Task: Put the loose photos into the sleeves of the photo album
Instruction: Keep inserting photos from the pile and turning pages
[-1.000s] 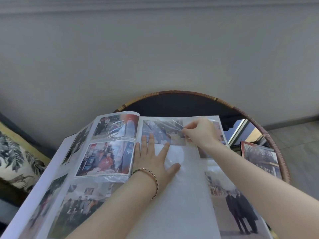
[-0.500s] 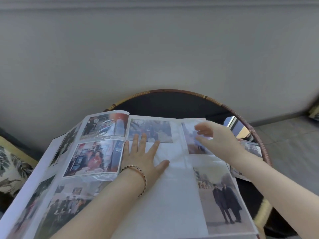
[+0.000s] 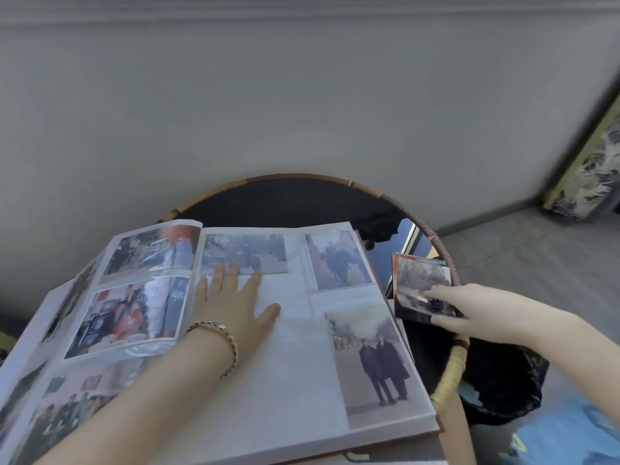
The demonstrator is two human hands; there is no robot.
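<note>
The open photo album point(image 3: 295, 380) lies across a round table, its sleeves holding several photos. My left hand point(image 3: 235, 303) rests flat with straight fingers on the right page, fingertips at the lower edge of a sleeved photo point(image 3: 245, 253). At the table's right edge sits a small stack of loose photos point(image 3: 419, 280). My right hand point(image 3: 469, 310) has its fingers on top of the stack's near corner and its thumb at the stack's near edge.
The round dark glass table point(image 3: 302, 203) has a wicker rim and stands against a grey wall. A black bag point(image 3: 503, 387) hangs low at the right. A patterned cushion point(image 3: 593, 169) leans at the far right, above a tiled floor.
My right hand left the album's top right sleeve and moved right to the loose photo stack. My left hand stayed flat on the page. The view shifted right.
</note>
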